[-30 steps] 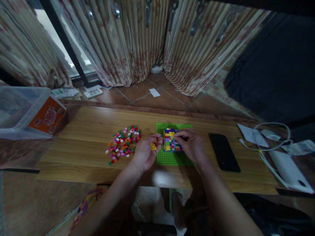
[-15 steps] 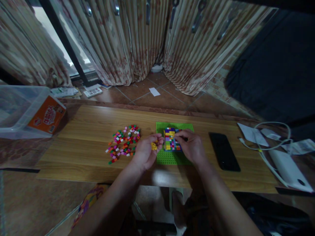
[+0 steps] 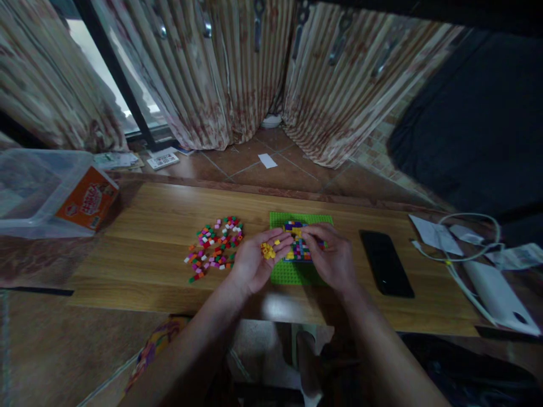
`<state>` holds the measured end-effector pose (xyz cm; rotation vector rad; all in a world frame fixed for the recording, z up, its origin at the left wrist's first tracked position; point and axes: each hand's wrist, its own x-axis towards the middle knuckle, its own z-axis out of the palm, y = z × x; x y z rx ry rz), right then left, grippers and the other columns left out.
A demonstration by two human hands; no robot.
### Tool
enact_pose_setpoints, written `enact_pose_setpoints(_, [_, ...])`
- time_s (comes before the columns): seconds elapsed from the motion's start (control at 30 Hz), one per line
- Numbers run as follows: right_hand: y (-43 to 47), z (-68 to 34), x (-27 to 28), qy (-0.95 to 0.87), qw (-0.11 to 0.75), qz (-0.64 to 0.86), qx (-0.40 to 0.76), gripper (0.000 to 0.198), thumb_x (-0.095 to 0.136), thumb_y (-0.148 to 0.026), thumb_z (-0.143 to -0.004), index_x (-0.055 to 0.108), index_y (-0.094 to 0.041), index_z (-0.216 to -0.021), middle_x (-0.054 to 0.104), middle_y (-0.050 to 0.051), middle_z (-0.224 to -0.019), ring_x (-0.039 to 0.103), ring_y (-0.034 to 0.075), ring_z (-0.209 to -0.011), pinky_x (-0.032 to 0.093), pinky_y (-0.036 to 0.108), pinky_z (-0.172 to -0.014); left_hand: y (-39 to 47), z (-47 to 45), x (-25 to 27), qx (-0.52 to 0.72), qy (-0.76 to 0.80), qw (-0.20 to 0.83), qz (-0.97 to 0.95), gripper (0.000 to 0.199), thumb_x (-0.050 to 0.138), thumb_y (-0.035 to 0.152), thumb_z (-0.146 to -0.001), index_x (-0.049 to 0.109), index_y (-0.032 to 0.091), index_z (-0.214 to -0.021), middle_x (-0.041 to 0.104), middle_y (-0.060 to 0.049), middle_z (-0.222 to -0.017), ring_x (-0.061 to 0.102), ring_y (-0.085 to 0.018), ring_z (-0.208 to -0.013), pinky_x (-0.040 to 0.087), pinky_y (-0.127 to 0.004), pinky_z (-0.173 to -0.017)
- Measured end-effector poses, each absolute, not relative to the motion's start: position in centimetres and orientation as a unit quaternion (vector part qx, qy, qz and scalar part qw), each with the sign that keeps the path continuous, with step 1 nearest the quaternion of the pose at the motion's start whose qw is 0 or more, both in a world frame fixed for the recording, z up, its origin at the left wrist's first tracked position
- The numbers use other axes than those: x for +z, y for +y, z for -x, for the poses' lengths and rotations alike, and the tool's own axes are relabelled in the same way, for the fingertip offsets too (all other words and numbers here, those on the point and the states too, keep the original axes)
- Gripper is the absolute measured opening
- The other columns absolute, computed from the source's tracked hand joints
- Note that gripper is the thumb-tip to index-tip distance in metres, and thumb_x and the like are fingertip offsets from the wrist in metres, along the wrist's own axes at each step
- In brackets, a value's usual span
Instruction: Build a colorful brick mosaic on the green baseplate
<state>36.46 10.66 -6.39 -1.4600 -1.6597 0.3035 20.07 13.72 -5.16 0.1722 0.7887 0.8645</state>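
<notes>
My left hand (image 3: 250, 263) is palm up with its fingers stretched out, and a small heap of yellow toy bricks (image 3: 267, 250) lies in it. One more yellow brick (image 3: 277, 242) rests on the fingers. Beside it, my right hand (image 3: 333, 254) pinches thumb and forefinger together over the multicoloured brick build (image 3: 299, 250); whatever is between the fingertips is too small to make out. The build sits on a green studded baseplate (image 3: 291, 275), and both hands partly cover it. Left of my left hand, loose coloured bricks (image 3: 218, 240) are scattered on the table.
A black phone (image 3: 386, 263) lies on the wooden table (image 3: 144, 254) right of the baseplate. Farther right are a white cable (image 3: 470, 215), papers and a white device (image 3: 503, 294). A clear plastic bin (image 3: 38, 192) with an orange label stands at the left end.
My left hand has uncurled its fingers and reached slightly right, over the build's left edge, showing more of the yellow bricks. My right hand stays pinched over the build.
</notes>
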Motion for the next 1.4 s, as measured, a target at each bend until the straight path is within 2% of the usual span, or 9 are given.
enact_pose_setpoints(0.23, [10.3, -34.6, -5.4, -0.765, 0.349, 0.528, 0.117, 0.017, 0.060, -0.023, -0.090, 0.072, -0.026, -0.101, 0.065, 0.005, -0.104, 0.057, 0.022, -0.103, 0.047, 0.041, -0.091, 13.6, -20.3, -5.3, 0.401, 0.324, 0.853, -0.077, 0.022, 0.045, 0.009, -0.087, 0.066, 0.008, -0.081, 0.066, -0.007, -0.071, 0.062, -0.011, -0.062, 0.050, -0.021, -0.060])
enact_pose_setpoints(0.4, [10.6, -34.3, -5.8, -0.776, 0.305, 0.544, 0.096, 0.013, 0.061, -0.023, -0.090, 0.073, -0.025, -0.093, 0.064, 0.005, -0.097, 0.057, 0.022, -0.097, 0.044, 0.042, -0.092, 13.5, -20.3, -5.1, 0.387, 0.331, 0.857, -0.081, 0.027, 0.042, 0.009, -0.089, 0.067, 0.008, -0.079, 0.065, -0.007, -0.070, 0.059, -0.010, -0.060, 0.047, -0.019, -0.057])
enact_pose_setpoints(0.6, [10.7, -34.0, -5.9, -0.780, 0.278, 0.554, 0.088, 0.014, 0.056, -0.022, -0.092, 0.068, -0.021, -0.086, 0.065, 0.005, -0.091, 0.056, 0.022, -0.089, 0.043, 0.039, -0.085, 13.5, -20.3, -4.9, 0.383, 0.338, 0.855, -0.086, 0.025, 0.044, 0.009, -0.089, 0.068, 0.007, -0.081, 0.065, -0.007, -0.068, 0.059, -0.010, -0.059, 0.049, -0.020, -0.059])
enact_pose_setpoints(0.8, [10.8, -35.1, -5.5, -0.713, 0.358, 0.591, 0.122, 0.013, 0.054, -0.026, -0.092, 0.065, -0.021, -0.089, 0.066, 0.004, -0.088, 0.060, 0.019, -0.083, 0.047, 0.033, -0.076, 13.7, -20.0, -5.1, 0.389, 0.385, 0.832, -0.091, 0.022, 0.044, 0.009, -0.087, 0.065, 0.007, -0.080, 0.069, -0.013, -0.076, 0.067, -0.016, -0.070, 0.055, -0.027, -0.071])
enact_pose_setpoints(0.93, [11.0, -36.9, -5.7, -0.668, 0.418, 0.606, 0.106, 0.020, 0.054, -0.030, -0.091, 0.068, -0.021, -0.102, 0.070, 0.005, -0.095, 0.065, 0.019, -0.086, 0.050, 0.033, -0.077, 13.9, -19.8, -5.3, 0.406, 0.409, 0.812, -0.087, 0.020, 0.046, 0.009, -0.086, 0.065, 0.007, -0.080, 0.069, -0.013, -0.075, 0.068, -0.016, -0.071, 0.055, -0.026, -0.071])
enact_pose_setpoints(1.23, [10.7, -37.4, -6.4, -0.670, 0.398, 0.619, 0.097, 0.020, 0.054, -0.029, -0.090, 0.072, -0.022, -0.096, 0.073, 0.005, -0.093, 0.068, 0.020, -0.085, 0.052, 0.034, -0.079, 13.8, -20.1, -5.5, 0.406, 0.409, 0.813, -0.081, 0.018, 0.048, 0.010, -0.086, 0.064, 0.008, -0.078, 0.068, -0.012, -0.077, 0.066, -0.014, -0.071, 0.053, -0.025, -0.073])
enact_pose_setpoints(1.4, [11.0, -36.9, -7.4, -0.686, 0.401, 0.600, 0.091, 0.017, 0.058, -0.029, -0.088, 0.074, -0.024, -0.092, 0.069, 0.006, -0.101, 0.063, 0.022, -0.096, 0.049, 0.039, -0.089, 13.9, -20.1, -5.4, 0.406, 0.412, 0.812, -0.078, 0.017, 0.049, 0.011, -0.086, 0.063, 0.009, -0.077, 0.067, -0.010, -0.075, 0.064, -0.013, -0.068, 0.052, -0.024, -0.070])
